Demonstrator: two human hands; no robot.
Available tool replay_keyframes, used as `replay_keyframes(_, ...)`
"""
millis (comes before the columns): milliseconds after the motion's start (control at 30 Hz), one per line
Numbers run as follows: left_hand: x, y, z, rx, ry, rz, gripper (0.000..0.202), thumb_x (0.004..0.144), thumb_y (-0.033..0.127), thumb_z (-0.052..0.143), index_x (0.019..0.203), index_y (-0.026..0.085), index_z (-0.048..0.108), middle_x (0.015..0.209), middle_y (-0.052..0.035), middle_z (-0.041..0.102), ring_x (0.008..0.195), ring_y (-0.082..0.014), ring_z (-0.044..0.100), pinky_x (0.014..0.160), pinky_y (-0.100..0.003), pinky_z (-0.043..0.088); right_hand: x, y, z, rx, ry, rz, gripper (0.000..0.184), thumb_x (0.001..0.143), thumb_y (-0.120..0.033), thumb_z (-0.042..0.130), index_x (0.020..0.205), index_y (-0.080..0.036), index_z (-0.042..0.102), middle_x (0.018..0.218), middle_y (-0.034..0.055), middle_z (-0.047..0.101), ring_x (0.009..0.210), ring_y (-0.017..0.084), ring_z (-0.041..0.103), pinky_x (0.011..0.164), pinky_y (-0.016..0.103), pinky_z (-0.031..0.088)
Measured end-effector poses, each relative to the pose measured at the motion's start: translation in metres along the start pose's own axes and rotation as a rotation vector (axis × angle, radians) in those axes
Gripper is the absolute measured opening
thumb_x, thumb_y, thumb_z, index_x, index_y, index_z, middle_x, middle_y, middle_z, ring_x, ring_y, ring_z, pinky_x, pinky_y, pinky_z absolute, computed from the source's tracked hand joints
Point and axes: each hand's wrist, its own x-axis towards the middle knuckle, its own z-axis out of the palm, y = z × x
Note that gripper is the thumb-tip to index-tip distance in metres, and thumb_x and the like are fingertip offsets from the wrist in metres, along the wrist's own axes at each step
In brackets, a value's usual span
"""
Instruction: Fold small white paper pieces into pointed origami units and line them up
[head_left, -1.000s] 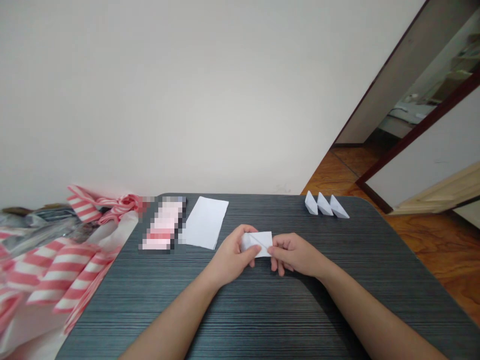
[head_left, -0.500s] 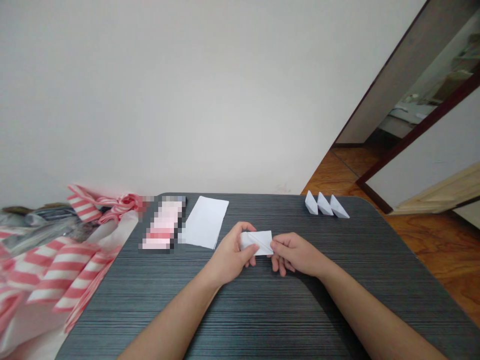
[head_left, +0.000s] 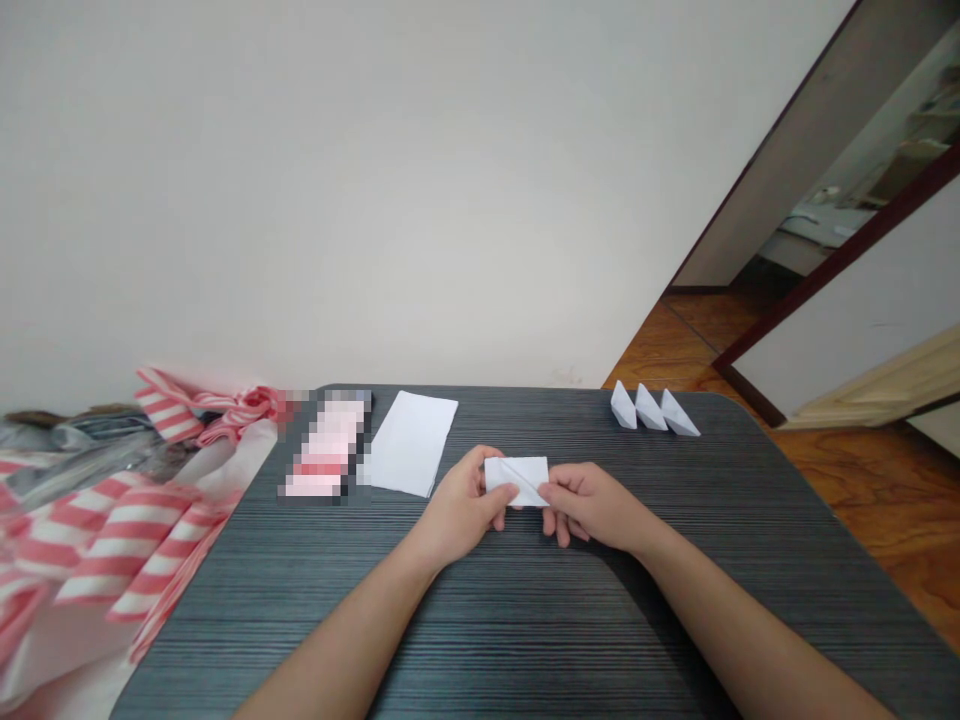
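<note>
A small folded white paper (head_left: 523, 478), rectangular with a diagonal crease or flap edge across it, is held just above the dark table. My left hand (head_left: 466, 505) grips its left end, the thumb on the front and the fingers behind. At the right end, my right hand (head_left: 589, 503) pinches the lower corner between thumb and index finger, its other fingers curled below. Parts of the fingers behind the paper are hidden.
A stack of white paper sheets (head_left: 414, 443) lies left of my hands, beside a pixelated pinkish item (head_left: 330, 445). Three folded paper pieces (head_left: 651, 408) stand at the table's (head_left: 495, 620) back right. Red-and-white striped cloth (head_left: 127, 535) is heaped at the left. A wall rises behind.
The folded paper has shifted slightly right and up and sits more level. My right thumb has moved a little onto its front face. Everything else stays in place.
</note>
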Motion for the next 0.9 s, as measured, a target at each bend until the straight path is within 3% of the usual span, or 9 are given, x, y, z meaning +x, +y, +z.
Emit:
replay_keyframes(233,-0.001,0.0,0.0006,0.004,-0.033,0.019,0.028,0.081,0.026,0.054,0.104,0.018,0.043,0.052,0.0057,0.053,0.041,-0.0072,0.045,0.039,-0.015,0.033,0.0008,-0.0009,0.0006,0.15,-0.057,0.027,0.024,0.083,-0.036,0.053,0.079,-0.012,0.057,0.059,0.0002,0.06,0.038,0.006,0.046,0.033,0.015,0.032)
replay_keyframes(500,-0.0013,0.0,0.0001,0.006,-0.047,0.019,0.029,0.081,0.026,0.054,0.106,0.017,0.042,0.052,0.0052,0.054,0.041,-0.0075,0.047,0.04,-0.016,0.035,0.0019,0.0024,-0.0012,0.111,-0.048,0.052,0.024,0.083,-0.035,0.054,0.074,-0.013,0.057,0.053,-0.0027,0.055,0.036,0.004,0.042,0.034,0.015,0.032)
replay_keyframes(767,-0.0007,-0.0007,-0.001,-0.004,-0.037,0.022,0.029,0.081,0.028,0.053,0.106,0.017,0.042,0.051,0.0057,0.054,0.041,-0.0075,0.047,0.039,-0.016,0.034,0.0018,0.006,-0.0018,0.205,-0.039,0.06,0.041,0.086,-0.048,0.044,0.069,-0.012,0.056,0.054,0.0019,0.061,0.036,0.007,0.049,0.031,0.016,0.028)
replay_keyframes(900,-0.0004,-0.0014,-0.0011,-0.006,-0.031,0.028,0.029,0.081,0.028,0.053,0.106,0.017,0.042,0.05,0.0057,0.053,0.04,-0.0074,0.046,0.038,-0.015,0.033,0.0005,0.0071,-0.003,0.181,-0.055,0.075,0.04,0.085,-0.047,0.047,0.068,-0.012,0.055,0.054,0.0023,0.062,0.035,0.007,0.049,0.03,0.015,0.028)
